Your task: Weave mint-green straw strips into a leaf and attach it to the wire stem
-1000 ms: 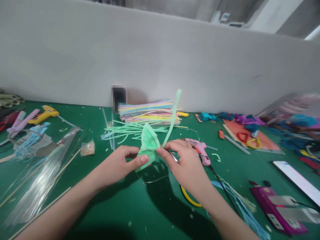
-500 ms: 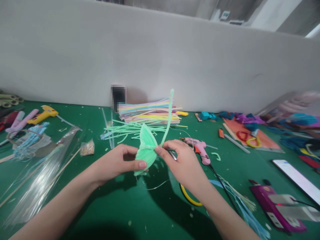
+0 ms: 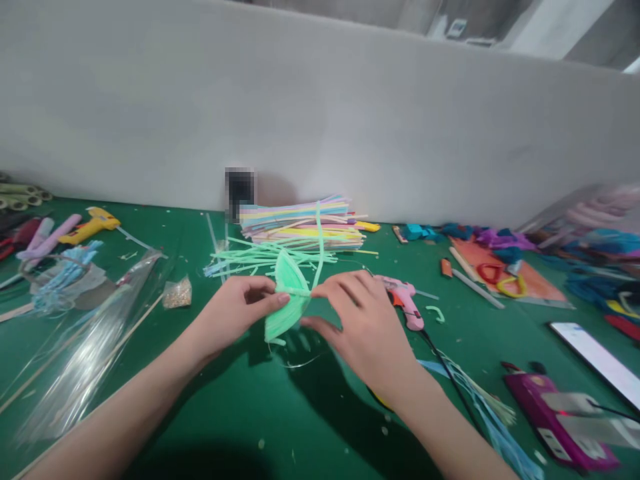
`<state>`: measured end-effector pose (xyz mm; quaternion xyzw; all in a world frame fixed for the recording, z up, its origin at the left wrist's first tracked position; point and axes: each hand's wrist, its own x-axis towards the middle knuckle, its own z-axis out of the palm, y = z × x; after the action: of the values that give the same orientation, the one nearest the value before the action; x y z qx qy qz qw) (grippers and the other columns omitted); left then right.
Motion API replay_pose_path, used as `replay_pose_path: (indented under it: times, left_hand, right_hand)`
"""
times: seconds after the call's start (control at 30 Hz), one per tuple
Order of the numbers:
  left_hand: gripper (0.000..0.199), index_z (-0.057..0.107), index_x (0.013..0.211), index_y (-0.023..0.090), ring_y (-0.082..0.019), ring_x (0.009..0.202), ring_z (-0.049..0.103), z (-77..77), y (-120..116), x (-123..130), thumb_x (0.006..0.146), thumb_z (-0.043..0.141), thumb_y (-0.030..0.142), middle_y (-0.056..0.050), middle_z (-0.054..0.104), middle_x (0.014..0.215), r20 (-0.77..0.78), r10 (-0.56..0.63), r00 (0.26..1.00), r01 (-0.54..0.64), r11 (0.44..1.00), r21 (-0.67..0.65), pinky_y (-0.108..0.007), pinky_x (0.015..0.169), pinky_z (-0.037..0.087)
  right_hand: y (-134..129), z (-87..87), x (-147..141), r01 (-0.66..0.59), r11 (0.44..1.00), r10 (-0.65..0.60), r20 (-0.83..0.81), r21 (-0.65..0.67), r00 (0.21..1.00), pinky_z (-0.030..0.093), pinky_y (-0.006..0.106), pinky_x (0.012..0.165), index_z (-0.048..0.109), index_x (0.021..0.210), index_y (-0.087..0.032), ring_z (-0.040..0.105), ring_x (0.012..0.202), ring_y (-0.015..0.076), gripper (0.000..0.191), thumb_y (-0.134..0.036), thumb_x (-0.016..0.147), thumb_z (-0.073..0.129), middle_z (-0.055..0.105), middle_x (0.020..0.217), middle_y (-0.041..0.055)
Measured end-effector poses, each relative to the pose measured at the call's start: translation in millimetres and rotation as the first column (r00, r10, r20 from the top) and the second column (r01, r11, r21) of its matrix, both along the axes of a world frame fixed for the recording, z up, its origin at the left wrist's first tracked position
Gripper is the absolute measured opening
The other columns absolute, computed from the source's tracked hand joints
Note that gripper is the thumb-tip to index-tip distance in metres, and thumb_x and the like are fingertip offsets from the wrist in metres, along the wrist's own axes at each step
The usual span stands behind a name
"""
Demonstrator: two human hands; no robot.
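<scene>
A light green leaf-shaped piece made of pipe cleaners is pinched at its left side by my left hand, with the thumb on top. One loose pipe cleaner stands up from its right side and curves slightly. At the base of that stem is the index fingertip of my right hand. Its thumb is apart from the index finger, near the leaf's lower right edge. A thin wire hangs below the leaf. Under my right wrist, a bit of a yellow loop shows, mostly hidden.
Behind the leaf lie green pipe cleaners and a multicoloured bundle. A pink glue gun with its cord is to the right, near a purple power strip and a phone. At left are a yellow glue gun and plastic sleeves.
My right thumb and index finger have parted from their pinch at the stem's base. The upright pipe cleaner now leans left instead of right, and the leaf has turned in my left hand.
</scene>
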<state>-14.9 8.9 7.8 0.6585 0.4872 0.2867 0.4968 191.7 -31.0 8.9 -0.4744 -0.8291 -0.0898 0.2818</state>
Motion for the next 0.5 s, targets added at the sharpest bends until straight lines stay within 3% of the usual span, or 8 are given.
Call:
replay_pose_path:
  times: [0.1, 0.23, 0.37, 0.5]
  left_hand:
    - [0.032, 0.061, 0.069, 0.017, -0.012, 0.064, 0.041, 1.3, -0.8, 1.3, 0.081, 0.065, 0.046, 0.003, 0.049, 0.066, 0.012, -0.003, 1.000, 0.003, 0.999, -0.032, -0.025, 0.059, 0.031]
    - [0.025, 0.063, 0.072, 0.017, -0.013, 0.067, 0.045, 3.2, -3.7, 2.2, 0.079, 0.068, 0.041, 0.003, 0.054, 0.070, 0.043, -0.005, 0.999, 0.009, 0.995, -0.096, -0.026, 0.063, 0.033]
    - [0.020, 0.058, 0.072, 0.018, -0.012, 0.066, 0.040, 2.3, -5.1, 0.5, 0.072, 0.074, 0.030, 0.006, 0.048, 0.067, 0.124, -0.022, 0.992, 0.048, 0.977, -0.209, -0.024, 0.061, 0.028]
    - [0.028, 0.049, 0.064, 0.018, -0.011, 0.060, 0.030, 1.0, -4.9, 0.2, 0.069, 0.075, 0.027, 0.008, 0.036, 0.060, 0.115, -0.035, 0.993, 0.061, 0.971, -0.230, -0.024, 0.056, 0.021]
  right_hand:
    - [-3.9, -1.8, -5.5, -0.101, 0.995, 0.098, 0.105, 0.021, 0.990, 0.040, 0.033, 0.071, 0.064, 0.090, -0.015, 0.053, 0.080, 0.0210, 0.010, -0.025, 0.091, 0.063, 0.066, 0.084, 0.0054]
    - [-6.3, -6.0, -9.7, -0.161, 0.984, 0.139, 0.228, 0.080, 0.964, 0.036, 0.032, 0.064, 0.063, 0.084, -0.016, 0.049, 0.070, 0.0188, 0.008, -0.013, 0.090, 0.058, 0.062, 0.076, 0.0033]
    - [-6.6, -7.5, -8.6, -0.176, 0.980, 0.152, 0.211, 0.098, 0.966, 0.036, 0.032, 0.063, 0.063, 0.084, -0.016, 0.048, 0.069, 0.0175, 0.012, -0.006, 0.088, 0.056, 0.061, 0.076, 0.0025]
    - [-7.6, -5.6, -7.8, -0.178, 0.981, 0.165, 0.152, 0.079, 0.974, 0.039, 0.030, 0.064, 0.063, 0.082, -0.016, 0.050, 0.067, 0.0162, 0.013, -0.008, 0.089, 0.055, 0.061, 0.076, 0.0024]
